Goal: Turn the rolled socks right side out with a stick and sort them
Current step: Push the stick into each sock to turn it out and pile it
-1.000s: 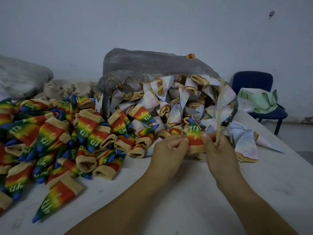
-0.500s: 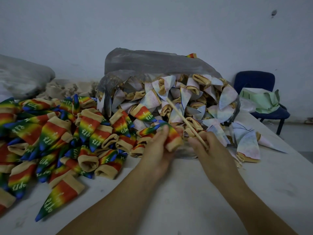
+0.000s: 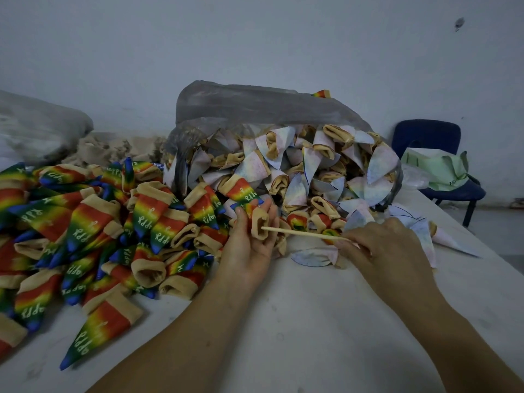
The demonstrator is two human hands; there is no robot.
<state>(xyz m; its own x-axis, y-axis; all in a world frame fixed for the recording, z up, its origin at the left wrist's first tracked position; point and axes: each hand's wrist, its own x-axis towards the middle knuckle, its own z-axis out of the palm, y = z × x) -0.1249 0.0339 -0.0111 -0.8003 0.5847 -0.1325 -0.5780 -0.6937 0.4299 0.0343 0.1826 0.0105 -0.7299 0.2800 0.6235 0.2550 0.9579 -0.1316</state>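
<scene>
Two hands work over a pale table [image 3: 312,321] whose top is scuffed and faintly stained. The left hand [image 3: 249,248] holds a sock [image 3: 259,224], fingers curled round it, with its tan cuff opening toward the right. The right hand [image 3: 382,245] pinches a thin stick [image 3: 300,233] that lies almost level. The stick's left tip is at the cuff mouth, but I cannot tell whether it goes inside.

A rainbow heap [image 3: 85,222] of socks covers the table's left side, reaching its near edge. Beyond the hands a grey bag [image 3: 255,106] lies open, spilling pale socks [image 3: 312,171].

At far left a sack [image 3: 37,129] and a beige pile [image 3: 113,146] sit against the plain whitish wall [image 3: 255,46], which has a dark mark at upper right. At far right a blue chair [image 3: 428,137] bears a green cloth [image 3: 436,171] and stands on the grey floor [image 3: 504,222].
</scene>
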